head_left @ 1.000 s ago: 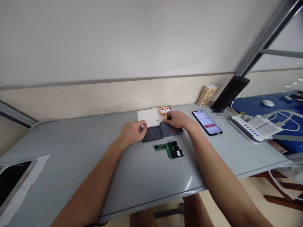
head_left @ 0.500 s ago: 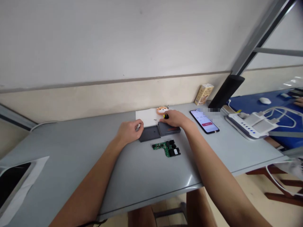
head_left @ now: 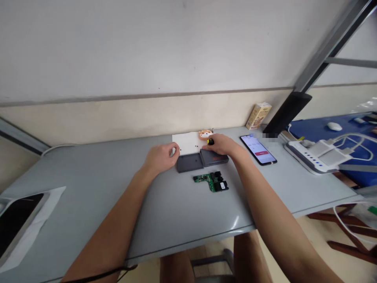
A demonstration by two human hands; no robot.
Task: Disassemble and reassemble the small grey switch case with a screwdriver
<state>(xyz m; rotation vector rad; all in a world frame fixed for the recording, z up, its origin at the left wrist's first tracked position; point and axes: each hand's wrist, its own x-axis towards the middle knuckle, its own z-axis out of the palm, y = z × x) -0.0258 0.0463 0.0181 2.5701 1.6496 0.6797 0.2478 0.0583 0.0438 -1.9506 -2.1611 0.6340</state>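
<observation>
My left hand (head_left: 161, 158) is curled with thumb and forefinger together by the left edge of a white paper sheet (head_left: 185, 140). Whatever the pinch holds, if anything, is too small to make out. A dark speck (head_left: 180, 149) lies close to those fingertips. My right hand (head_left: 221, 144) grips what looks like a small screwdriver (head_left: 210, 141), of which only the black-and-yellow handle end shows. Below it is a dark grey case half (head_left: 214, 158), with a flat dark cover (head_left: 190, 162) to its left. Several tiny dark screws (head_left: 196, 146) rest on the paper.
A green circuit board (head_left: 210, 182) lies nearer me. Behind the right hand is an orange animal-faced item (head_left: 205, 135). A phone (head_left: 259, 150), carton (head_left: 258, 116) and power strip (head_left: 310, 157) are to the right. A dark-screened device (head_left: 20, 224) sits at the left edge.
The view has shifted slightly. My left fingers have drawn a little left, and a dark speck now shows on the paper beside them. My right hand stays above the case half.
</observation>
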